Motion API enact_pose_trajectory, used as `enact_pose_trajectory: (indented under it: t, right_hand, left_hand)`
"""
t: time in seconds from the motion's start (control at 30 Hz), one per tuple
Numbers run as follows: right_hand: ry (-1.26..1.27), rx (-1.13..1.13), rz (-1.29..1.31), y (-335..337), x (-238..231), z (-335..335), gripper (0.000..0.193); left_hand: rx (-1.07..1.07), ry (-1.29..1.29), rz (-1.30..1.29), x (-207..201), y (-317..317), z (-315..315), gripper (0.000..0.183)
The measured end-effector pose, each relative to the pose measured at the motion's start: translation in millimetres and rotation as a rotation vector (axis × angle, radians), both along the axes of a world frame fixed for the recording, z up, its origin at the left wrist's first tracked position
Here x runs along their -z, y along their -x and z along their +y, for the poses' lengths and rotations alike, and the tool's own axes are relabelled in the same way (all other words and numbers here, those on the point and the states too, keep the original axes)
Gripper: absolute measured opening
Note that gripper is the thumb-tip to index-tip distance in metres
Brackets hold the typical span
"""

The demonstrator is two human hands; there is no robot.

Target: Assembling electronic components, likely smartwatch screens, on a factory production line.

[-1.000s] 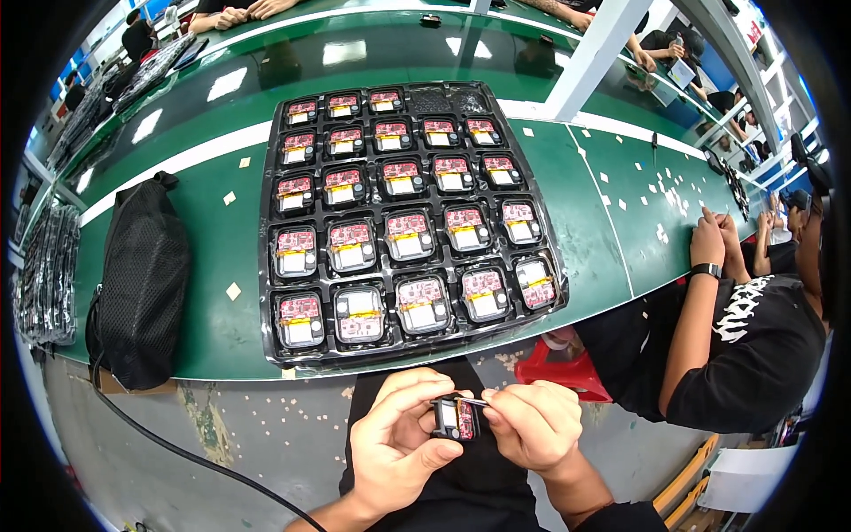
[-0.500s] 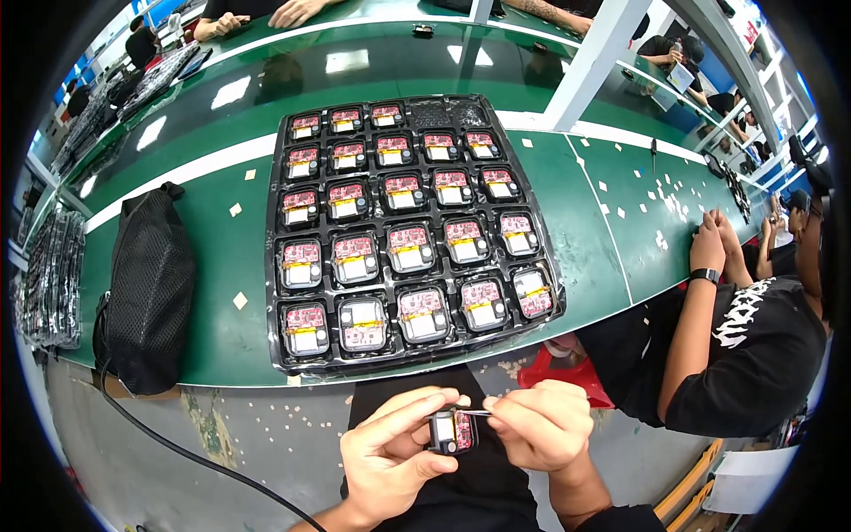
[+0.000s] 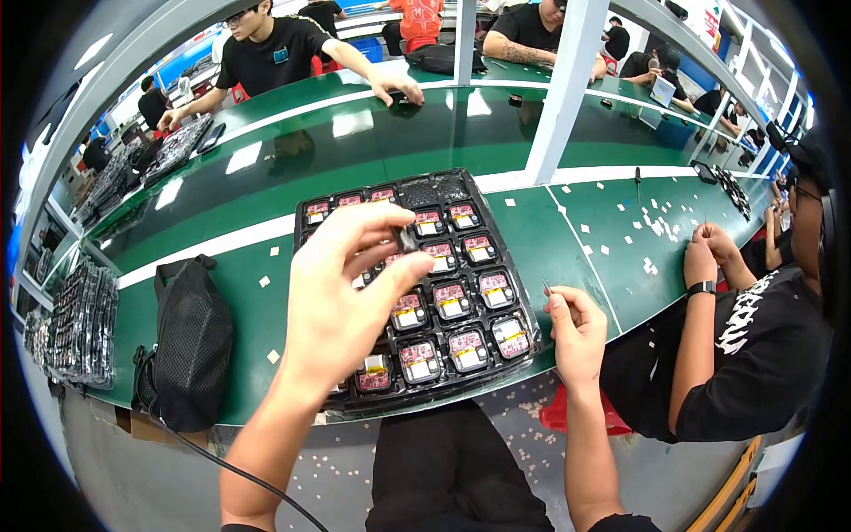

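Observation:
A black tray point(image 3: 448, 189) on the green table holds rows of small square electronic units point(image 3: 451, 301), with red circuit boards and pale blocks. My left hand point(image 3: 332, 293) is over the tray's left part and hides several pockets. Between its thumb and fingers is a small dark-cased unit point(image 3: 405, 238), seen edge-on and partly hidden. Off the tray's right edge, my right hand point(image 3: 578, 341) is closed around thin tweezers point(image 3: 546, 288), whose metal tip points up. At the tray's back right, a pocket or two hold no unit.
A black mesh bag point(image 3: 193, 341) with a cable point(image 3: 244, 474) lies left of the tray. Stacked black trays point(image 3: 84, 324) stand farther left. Small pale squares point(image 3: 656, 226) litter the table at right. A white post point(image 3: 567, 97) rises behind. A co-worker point(image 3: 740, 355) sits close on the right.
My left hand has carried the unit from in front of the table edge up over the tray. My right hand has moved up and right with the tweezers. The view has tilted up.

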State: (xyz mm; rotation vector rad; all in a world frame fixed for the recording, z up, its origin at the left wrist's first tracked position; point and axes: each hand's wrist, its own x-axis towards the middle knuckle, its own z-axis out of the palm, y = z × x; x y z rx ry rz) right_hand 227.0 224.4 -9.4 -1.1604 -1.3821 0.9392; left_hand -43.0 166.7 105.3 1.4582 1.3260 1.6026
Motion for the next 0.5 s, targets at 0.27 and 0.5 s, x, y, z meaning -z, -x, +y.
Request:
enact_pose_trajectory:
  t: [0.27,0.5]
  right_hand:
    - [-0.097,0.003,-0.086,1,9,2,0.017]
    - [-0.112,0.011,-0.090,4,5,-2,0.017]
  left_hand:
    - [-0.251,-0.018,0.868,31,28,125,0.028]
    - [-0.162,0.344,1.231,34,13,122,0.051]
